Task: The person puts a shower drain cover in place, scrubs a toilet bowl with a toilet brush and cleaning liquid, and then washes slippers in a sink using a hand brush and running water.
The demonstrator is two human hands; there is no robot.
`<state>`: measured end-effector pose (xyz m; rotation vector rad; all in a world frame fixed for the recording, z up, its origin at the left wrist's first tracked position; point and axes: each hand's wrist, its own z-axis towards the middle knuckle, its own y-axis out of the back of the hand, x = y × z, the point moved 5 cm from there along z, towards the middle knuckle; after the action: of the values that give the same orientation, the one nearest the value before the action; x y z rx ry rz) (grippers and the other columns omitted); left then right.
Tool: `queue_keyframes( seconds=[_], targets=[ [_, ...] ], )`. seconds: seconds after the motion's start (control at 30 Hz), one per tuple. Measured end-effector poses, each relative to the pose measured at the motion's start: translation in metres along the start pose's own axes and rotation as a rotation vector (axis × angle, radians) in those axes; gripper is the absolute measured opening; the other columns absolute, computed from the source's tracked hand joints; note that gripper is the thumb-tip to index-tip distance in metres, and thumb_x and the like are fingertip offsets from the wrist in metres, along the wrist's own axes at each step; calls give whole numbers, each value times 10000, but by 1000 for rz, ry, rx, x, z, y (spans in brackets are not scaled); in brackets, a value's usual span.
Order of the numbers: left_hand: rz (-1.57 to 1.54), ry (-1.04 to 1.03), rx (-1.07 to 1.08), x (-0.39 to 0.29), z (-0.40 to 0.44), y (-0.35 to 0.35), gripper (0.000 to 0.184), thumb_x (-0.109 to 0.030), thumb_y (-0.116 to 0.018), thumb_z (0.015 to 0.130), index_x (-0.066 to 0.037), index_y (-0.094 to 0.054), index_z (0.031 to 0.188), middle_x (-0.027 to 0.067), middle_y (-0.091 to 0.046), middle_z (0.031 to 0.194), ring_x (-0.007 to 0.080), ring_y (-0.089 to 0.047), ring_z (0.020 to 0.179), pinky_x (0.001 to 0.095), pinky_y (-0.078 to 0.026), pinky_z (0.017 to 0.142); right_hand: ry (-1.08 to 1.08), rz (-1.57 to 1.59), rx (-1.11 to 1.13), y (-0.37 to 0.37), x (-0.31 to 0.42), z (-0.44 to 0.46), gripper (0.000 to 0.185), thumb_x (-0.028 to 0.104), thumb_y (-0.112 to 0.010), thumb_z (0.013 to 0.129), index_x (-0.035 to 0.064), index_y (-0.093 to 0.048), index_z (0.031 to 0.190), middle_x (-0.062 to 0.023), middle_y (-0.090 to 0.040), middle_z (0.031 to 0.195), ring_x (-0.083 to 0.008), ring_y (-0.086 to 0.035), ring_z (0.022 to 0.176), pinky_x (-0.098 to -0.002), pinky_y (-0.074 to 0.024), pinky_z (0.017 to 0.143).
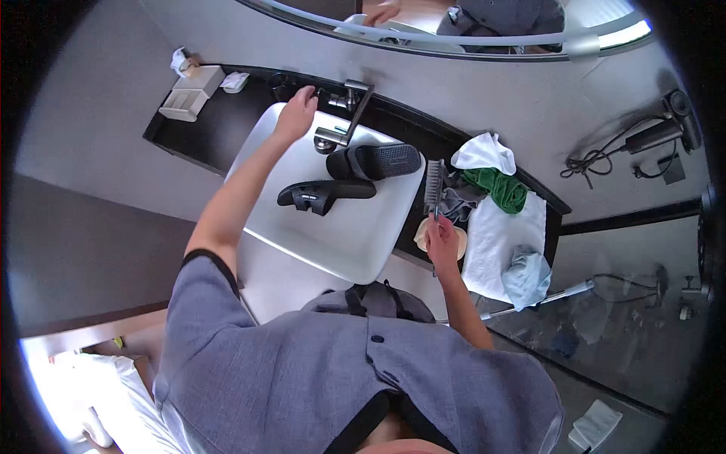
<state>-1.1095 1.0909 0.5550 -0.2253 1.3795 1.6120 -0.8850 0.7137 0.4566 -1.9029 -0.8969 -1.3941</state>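
My left hand (298, 115) is over the back rim of the white sink (348, 242), left of the metal faucet (357, 113); its fingers are curled together, and anything between them is hidden. Right of the sink, my right hand (442, 240) grips a grey bristled brush (434, 185) by its lower end, bristles pointing up and away. Two black slippers lie in the sink: one (378, 161) below the faucet with its textured sole showing, the other (325, 194) nearer the left, tipped on its side.
White towels (484, 154), a green cloth (499, 189), grey cloths and a pale blue cloth (526, 277) lie on the dark counter's right part. Boxes (193, 91) stand at its left end. A hair dryer (665, 132) hangs on the right wall; a mirror is above.
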Motion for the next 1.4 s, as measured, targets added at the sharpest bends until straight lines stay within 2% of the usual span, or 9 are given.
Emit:
queue_keyframes(
  seconds=[0.27,0.37,0.47,0.87,0.97,1.0,1.07,1.17,1.4],
  targets=[
    [239,-2,127,104,84,-93,458,-339,-434,964,3,-483,1265,281,-614,1099,456,-588,1016,523,-461,895,-34,-114,-147,24,-17,-7,297,211,-631,924,9,-573,1133,28,-529,683,-35,-460,569,-197,-359,498],
    [410,-209,173,116,93,-107,314,-234,-417,956,-24,-581,1124,242,-644,1012,417,-621,935,513,-489,832,-115,-192,-254,28,-25,-21,350,227,-640,908,-12,-569,1153,11,-554,687,-49,-483,596,-209,-384,532],
    [223,-161,161,95,89,-87,290,-218,-401,956,-64,-646,963,178,-673,918,393,-640,870,496,-506,790,-178,-242,-336,4,-11,-41,327,208,-615,912,-16,-576,1148,11,-538,644,-50,-472,578,-206,-363,520],
    [29,-128,304,120,95,-88,304,-269,-417,967,-74,-649,994,159,-656,1055,365,-619,974,464,-485,837,-179,-221,-452,-114,-41,-95,465,275,-650,895,-48,-536,1208,-31,-592,679,-80,-543,620,-241,-436,573],
    [-48,-35,27,112,89,-71,319,-304,-479,940,-32,-627,1020,183,-649,1030,367,-609,980,451,-476,857,-176,-222,-501,-122,-42,-106,473,278,-652,894,-49,-534,1214,-35,-598,685,-77,-548,621,-236,-433,567],
    [24,-289,-196,116,88,-61,336,-284,-547,912,15,-586,1060,191,-637,999,369,-600,949,433,-462,873,-221,-265,-495,-124,-36,-108,480,279,-658,891,-43,-532,1224,-39,-605,691,-78,-540,615,-236,-436,571],
    [-298,-142,-318,112,49,-27,297,-222,-582,913,16,-558,1090,140,-632,957,287,-605,877,374,-464,827,-254,-221,-499,-121,-40,-110,474,283,-661,887,-36,-538,1216,-35,-598,684,-80,-531,609,-239,-437,573],
    [-472,174,273,114,-53,-41,309,-280,-610,911,-47,-560,1109,107,-649,1000,232,-616,913,333,-468,804,-262,-225,-470,-125,-31,-93,430,283,-655,888,-25,-553,1170,-34,-591,684,-76,-512,594,-239,-434,562],
    [-66,-370,747,36,-165,-23,569,-143,-679,761,-158,-488,1297,97,-566,1267,310,-558,1132,404,-464,940,78,-334,-593,-87,11,52,312,187,-691,798,24,-513,996,-63,-595,732,-126,-545,534,-280,-446,449]
  ],
)
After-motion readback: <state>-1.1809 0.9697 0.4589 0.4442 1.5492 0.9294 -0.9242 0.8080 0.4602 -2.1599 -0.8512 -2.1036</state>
